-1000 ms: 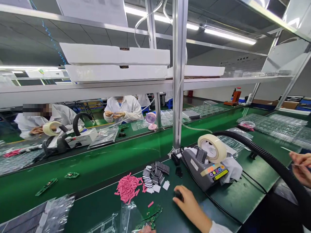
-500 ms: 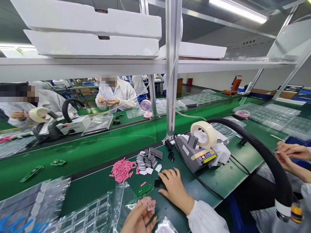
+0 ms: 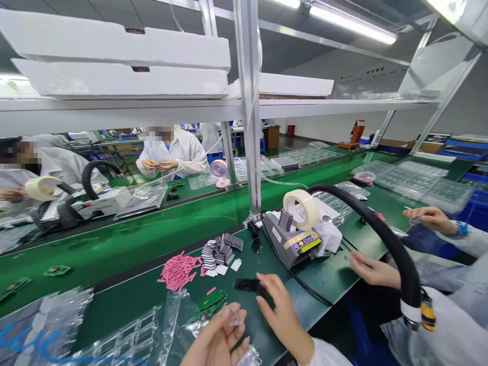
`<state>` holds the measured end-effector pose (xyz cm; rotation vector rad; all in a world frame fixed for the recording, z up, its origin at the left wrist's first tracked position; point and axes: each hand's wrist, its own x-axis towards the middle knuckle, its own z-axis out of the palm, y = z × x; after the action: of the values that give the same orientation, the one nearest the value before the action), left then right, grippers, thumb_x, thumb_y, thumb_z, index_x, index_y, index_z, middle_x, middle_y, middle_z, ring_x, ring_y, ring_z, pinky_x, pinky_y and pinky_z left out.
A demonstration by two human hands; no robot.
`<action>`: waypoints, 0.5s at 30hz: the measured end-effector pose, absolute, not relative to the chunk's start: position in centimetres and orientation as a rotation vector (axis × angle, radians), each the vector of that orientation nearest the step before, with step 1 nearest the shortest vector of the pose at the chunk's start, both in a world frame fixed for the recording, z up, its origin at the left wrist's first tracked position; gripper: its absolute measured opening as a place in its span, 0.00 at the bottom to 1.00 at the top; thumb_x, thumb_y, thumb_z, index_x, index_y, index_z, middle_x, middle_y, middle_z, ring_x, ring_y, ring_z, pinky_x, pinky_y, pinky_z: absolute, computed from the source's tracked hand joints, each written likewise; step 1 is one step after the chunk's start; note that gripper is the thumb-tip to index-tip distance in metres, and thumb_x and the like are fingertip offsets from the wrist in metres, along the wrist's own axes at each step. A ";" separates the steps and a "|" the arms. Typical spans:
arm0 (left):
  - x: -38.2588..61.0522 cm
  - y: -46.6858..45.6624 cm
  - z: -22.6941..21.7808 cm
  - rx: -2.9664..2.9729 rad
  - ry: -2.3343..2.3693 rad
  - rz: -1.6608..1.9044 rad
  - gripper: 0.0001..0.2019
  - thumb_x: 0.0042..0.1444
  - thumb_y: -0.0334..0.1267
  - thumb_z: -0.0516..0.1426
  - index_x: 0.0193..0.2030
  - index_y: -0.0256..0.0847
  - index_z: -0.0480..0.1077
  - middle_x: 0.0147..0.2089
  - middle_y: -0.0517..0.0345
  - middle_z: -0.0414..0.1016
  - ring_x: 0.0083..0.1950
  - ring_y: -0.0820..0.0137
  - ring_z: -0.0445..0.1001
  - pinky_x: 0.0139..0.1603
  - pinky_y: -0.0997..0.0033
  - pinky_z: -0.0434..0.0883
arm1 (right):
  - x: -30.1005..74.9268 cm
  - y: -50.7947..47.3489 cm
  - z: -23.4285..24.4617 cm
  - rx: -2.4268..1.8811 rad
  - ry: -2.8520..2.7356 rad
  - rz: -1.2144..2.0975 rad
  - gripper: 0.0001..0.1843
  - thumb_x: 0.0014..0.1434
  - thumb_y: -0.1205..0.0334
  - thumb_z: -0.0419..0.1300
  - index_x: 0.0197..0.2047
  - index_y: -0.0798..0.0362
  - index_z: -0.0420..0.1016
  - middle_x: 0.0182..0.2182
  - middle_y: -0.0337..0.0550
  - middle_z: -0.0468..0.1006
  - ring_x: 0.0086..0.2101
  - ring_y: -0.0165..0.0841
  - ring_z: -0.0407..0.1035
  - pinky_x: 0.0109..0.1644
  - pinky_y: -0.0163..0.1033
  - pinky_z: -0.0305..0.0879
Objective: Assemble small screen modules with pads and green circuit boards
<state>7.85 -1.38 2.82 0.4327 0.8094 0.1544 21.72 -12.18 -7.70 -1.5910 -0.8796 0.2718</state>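
Observation:
My right hand (image 3: 282, 317) is low in the middle, its fingertips pinched on a small flat black part (image 3: 246, 284) that lies just above the green table (image 3: 328, 277). My left hand (image 3: 215, 343) is at the bottom edge, fingers curled round a small clear plastic piece (image 3: 234, 315). Green circuit boards (image 3: 209, 302) lie just left of both hands. Beyond them are a pile of pink strips (image 3: 177, 269) and a pile of grey and white pads (image 3: 219, 249).
A grey tape dispenser (image 3: 292, 241) with a tape roll (image 3: 301, 208) stands right of the metal post (image 3: 249, 127). A black hose (image 3: 381, 234) arcs to the right. A co-worker's hands (image 3: 375, 272) work at the right. Clear trays (image 3: 125, 340) lie bottom left; the conveyor belt (image 3: 152, 234) runs behind.
My left hand has risen into view holding the clear piece. My right hand has drawn back towards me with the black part. A co-worker's hand has reached onto the table at the right.

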 end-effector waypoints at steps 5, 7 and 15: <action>14.6 -8.6 3.3 0.363 0.583 -0.342 0.07 0.53 0.36 0.59 0.36 0.33 0.74 0.29 0.56 0.79 0.32 0.71 0.77 0.40 0.69 0.69 | 23.4 -25.3 -11.6 -1.347 -0.248 0.434 0.24 0.60 0.43 0.53 0.47 0.53 0.74 0.37 0.47 0.77 0.36 0.36 0.73 0.40 0.43 0.71; 17.7 -12.6 2.0 0.371 0.562 -0.447 0.07 0.53 0.35 0.58 0.35 0.31 0.73 0.29 0.55 0.79 0.31 0.72 0.77 0.39 0.71 0.68 | 24.5 -29.3 -13.0 -1.240 -0.062 0.461 0.23 0.57 0.44 0.58 0.44 0.56 0.75 0.36 0.46 0.77 0.36 0.36 0.74 0.42 0.45 0.71; 24.5 -22.2 -4.4 0.514 0.598 -0.681 0.08 0.58 0.38 0.54 0.35 0.34 0.69 0.33 0.59 0.73 0.31 0.75 0.72 0.30 0.73 0.70 | 27.9 -35.0 -14.4 -0.890 0.315 0.409 0.13 0.63 0.57 0.57 0.46 0.57 0.70 0.44 0.44 0.74 0.42 0.35 0.71 0.45 0.46 0.70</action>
<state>24.48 -22.20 -4.36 0.5142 0.5980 -0.6811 27.87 -35.03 -14.43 -0.8896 0.3155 0.4094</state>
